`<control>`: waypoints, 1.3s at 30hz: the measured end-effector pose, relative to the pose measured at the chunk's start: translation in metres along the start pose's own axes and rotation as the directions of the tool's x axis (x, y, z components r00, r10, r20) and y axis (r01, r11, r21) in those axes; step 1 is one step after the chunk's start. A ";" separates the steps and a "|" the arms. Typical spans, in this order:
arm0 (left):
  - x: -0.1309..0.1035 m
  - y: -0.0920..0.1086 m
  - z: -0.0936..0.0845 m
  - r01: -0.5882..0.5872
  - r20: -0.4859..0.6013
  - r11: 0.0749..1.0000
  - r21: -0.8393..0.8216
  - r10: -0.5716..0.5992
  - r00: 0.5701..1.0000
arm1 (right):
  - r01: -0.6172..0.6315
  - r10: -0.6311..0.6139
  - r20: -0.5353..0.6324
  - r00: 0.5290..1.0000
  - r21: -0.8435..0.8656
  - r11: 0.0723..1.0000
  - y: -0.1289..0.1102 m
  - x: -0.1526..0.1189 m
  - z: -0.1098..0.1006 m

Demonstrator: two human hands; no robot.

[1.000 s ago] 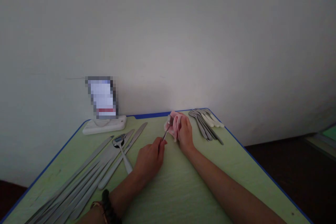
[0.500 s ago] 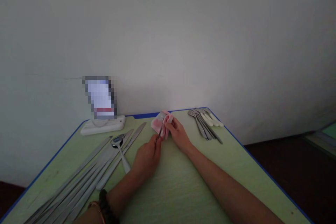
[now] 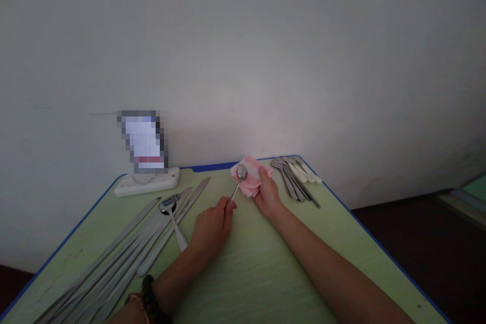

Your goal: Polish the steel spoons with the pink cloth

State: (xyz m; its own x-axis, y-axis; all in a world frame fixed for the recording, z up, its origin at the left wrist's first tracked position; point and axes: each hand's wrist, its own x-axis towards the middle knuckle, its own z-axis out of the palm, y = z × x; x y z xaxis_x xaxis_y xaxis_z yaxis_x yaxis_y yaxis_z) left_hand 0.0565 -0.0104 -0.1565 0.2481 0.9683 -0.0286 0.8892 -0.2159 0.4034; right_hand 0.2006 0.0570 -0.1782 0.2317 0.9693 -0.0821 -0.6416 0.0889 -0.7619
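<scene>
My left hand (image 3: 213, 225) is closed around the handle of a metal spoon (image 3: 242, 172), whose bowl points away from me. Behind the bowl lies a pink and white cloth (image 3: 251, 182), spread partly open. My right hand (image 3: 269, 193) grips the cloth at its right side, thumb on top and the other fingers hidden beneath. The spoon's bowl is in front of the cloth; whether they touch I cannot tell. Both hands are above the far middle of the green table (image 3: 243, 273).
Several table knives (image 3: 125, 258) lie on the left, with a larger spoon (image 3: 172, 215) across them. At the far right are several spoons (image 3: 290, 182) and white-handled cutlery (image 3: 304, 174). A blurred phone (image 3: 144, 142) stands on a white base (image 3: 148, 182) near the wall (image 3: 243, 61).
The cloth has opened out from around the spoon and shifted right with my right hand. The spoon's bowl now shows. My left hand has barely moved.
</scene>
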 end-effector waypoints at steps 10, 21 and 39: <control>-0.003 0.000 -0.002 -0.046 0.026 0.996 -0.080 0.048 0.998 | 0.714 -0.303 0.651 0.696 -0.584 0.386 -0.004 -0.029 0.008; -0.002 -0.005 0.002 -0.134 -0.047 0.978 -0.158 0.128 0.991 | 0.670 -0.444 0.552 0.705 -0.724 0.163 -0.002 -0.030 0.007; -0.007 -0.013 0.004 -0.301 -0.115 0.946 -0.120 0.288 0.951 | 0.078 -0.013 0.160 0.987 -0.406 0.910 -0.014 -0.015 0.003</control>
State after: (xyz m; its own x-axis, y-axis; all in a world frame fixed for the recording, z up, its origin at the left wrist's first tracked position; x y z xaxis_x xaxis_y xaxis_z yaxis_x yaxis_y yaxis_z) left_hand 0.0445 -0.0150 -0.1648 0.4476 0.8730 0.1937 0.7204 -0.4803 0.5003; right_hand 0.2043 0.0418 -0.1640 0.1203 0.9922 0.0320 -0.2691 0.0636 -0.9610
